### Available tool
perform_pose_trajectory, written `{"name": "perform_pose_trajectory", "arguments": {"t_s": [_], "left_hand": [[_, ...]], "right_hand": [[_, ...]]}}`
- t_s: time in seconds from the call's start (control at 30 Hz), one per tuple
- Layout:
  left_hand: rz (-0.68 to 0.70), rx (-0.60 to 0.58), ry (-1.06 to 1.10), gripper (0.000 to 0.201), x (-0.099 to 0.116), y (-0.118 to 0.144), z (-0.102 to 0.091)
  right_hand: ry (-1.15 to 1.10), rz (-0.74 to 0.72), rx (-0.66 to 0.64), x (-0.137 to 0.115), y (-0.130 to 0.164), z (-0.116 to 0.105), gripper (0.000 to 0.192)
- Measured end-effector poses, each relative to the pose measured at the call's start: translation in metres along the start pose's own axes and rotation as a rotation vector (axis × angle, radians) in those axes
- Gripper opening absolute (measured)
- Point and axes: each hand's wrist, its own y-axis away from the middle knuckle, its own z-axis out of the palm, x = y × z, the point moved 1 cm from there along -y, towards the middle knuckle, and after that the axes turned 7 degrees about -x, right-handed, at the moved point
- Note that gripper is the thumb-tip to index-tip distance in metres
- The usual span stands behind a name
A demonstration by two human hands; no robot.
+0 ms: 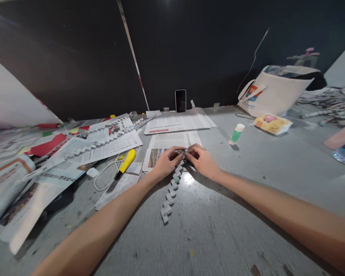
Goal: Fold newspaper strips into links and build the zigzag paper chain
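A zigzag chain of folded newsprint paper runs down the grey table toward me, its far end between my two hands. My left hand pinches that end from the left, thumb and fingers pressed together. From the right, my right hand grips the same end, and the fingertips of both hands nearly meet. The small fold between the fingers is mostly covered. Just beyond the hands lie newspaper sheets.
A yellow utility knife and a white cable lie to the left, beside scattered newspapers. Right of my hands stands a glue stick, with a yellow packet and a white bag behind. A phone leans against the dark wall.
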Motion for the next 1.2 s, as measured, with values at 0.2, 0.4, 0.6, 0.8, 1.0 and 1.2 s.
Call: {"name": "perform_pose_trajectory", "arguments": {"t_s": [0.2,0.4,0.6,0.8,1.0,1.2], "left_hand": [[0.003,0.060,0.051,0.042,0.003,0.000,0.001],[0.011,0.047,0.033,0.037,0.000,0.001,0.002],[0.012,0.019,0.008,0.039,-0.003,0.001,0.001],[-0.011,0.077,0.094,0.043,-0.004,0.000,-0.004],[-0.047,0.107,0.155,0.047,-0.007,0.000,-0.005],[0.018,0.073,0.137,0.048,-0.008,0.000,-0.003]], "right_hand": [[-0.036,0.016,0.026,0.001,0.000,0.000,0.029],[-0.015,0.005,0.024,0.002,0.002,-0.001,0.035],[0.005,-0.010,0.028,-0.001,0.002,-0.001,0.037],[-0.022,0.077,0.008,0.004,0.001,0.001,0.036],[-0.020,0.006,-0.120,0.003,0.000,0.002,0.042],[-0.051,-0.015,-0.113,-0.002,0.002,0.000,0.034]]}}
